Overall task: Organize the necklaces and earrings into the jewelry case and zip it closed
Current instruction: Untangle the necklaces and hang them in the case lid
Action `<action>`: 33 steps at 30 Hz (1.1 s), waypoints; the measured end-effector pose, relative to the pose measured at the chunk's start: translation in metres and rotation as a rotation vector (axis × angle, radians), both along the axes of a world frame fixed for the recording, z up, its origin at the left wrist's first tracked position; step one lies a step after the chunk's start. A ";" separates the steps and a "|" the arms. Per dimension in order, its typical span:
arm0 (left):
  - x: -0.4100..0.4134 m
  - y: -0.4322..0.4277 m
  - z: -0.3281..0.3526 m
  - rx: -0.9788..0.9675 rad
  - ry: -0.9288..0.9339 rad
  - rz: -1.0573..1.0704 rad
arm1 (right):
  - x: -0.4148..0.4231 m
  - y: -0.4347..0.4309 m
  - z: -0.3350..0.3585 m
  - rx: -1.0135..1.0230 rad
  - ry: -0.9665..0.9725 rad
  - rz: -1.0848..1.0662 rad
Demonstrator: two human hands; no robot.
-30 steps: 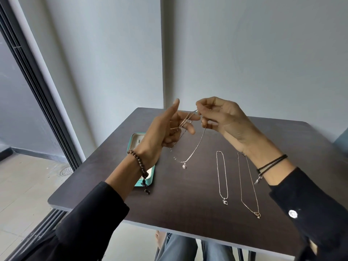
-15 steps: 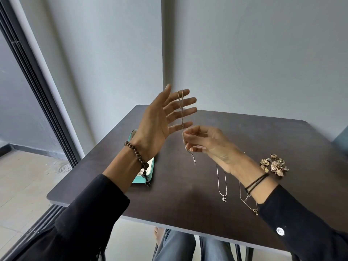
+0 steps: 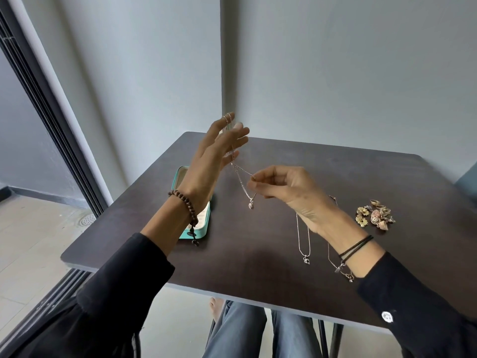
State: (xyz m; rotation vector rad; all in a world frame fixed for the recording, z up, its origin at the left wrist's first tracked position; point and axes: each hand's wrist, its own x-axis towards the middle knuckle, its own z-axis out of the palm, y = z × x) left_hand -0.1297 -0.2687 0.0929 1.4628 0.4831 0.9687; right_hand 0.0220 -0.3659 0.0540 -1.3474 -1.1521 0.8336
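A thin silver necklace (image 3: pixel 241 183) with a small pendant hangs in the air above the table. It is looped over the raised, spread fingers of my left hand (image 3: pixel 213 161). My right hand (image 3: pixel 286 188) pinches the chain lower down with thumb and forefinger. The teal jewelry case (image 3: pixel 200 229) lies open on the table's left side, mostly hidden behind my left wrist. Two more necklaces, a silver necklace (image 3: pixel 303 241) and a gold necklace (image 3: pixel 333 257), lie flat under my right forearm. A pile of earrings (image 3: pixel 375 214) sits at the right.
The dark wooden table (image 3: pixel 258 267) stands in a corner against grey walls. A sliding door frame (image 3: pixel 51 112) runs along the left. My knees in jeans show under the table's front edge.
My left hand rose and opened, the chain now draped over its fingertips. My right hand dropped from the clasp to pinch the chain lower down. The view shifted, revealing the earrings.
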 end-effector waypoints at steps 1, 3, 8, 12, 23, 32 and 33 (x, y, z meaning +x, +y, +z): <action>0.000 0.001 -0.003 0.014 0.018 0.010 | 0.001 0.000 0.002 0.021 0.005 0.003; 0.000 0.001 -0.009 0.032 0.048 0.021 | 0.002 0.000 0.008 0.053 0.004 0.020; 0.002 -0.003 -0.020 0.075 0.112 -0.013 | -0.001 -0.001 0.023 0.098 0.047 0.049; 0.001 -0.006 -0.021 0.056 0.153 -0.053 | -0.002 0.001 0.028 0.136 0.062 -0.006; -0.002 -0.020 -0.029 -0.094 0.154 -0.187 | -0.007 0.002 0.011 0.196 0.148 -0.080; -0.003 -0.021 -0.028 -0.300 0.006 -0.297 | -0.013 -0.001 0.007 0.113 0.276 0.107; -0.003 -0.022 -0.027 -0.301 0.013 -0.300 | -0.012 -0.002 0.008 0.104 0.271 0.129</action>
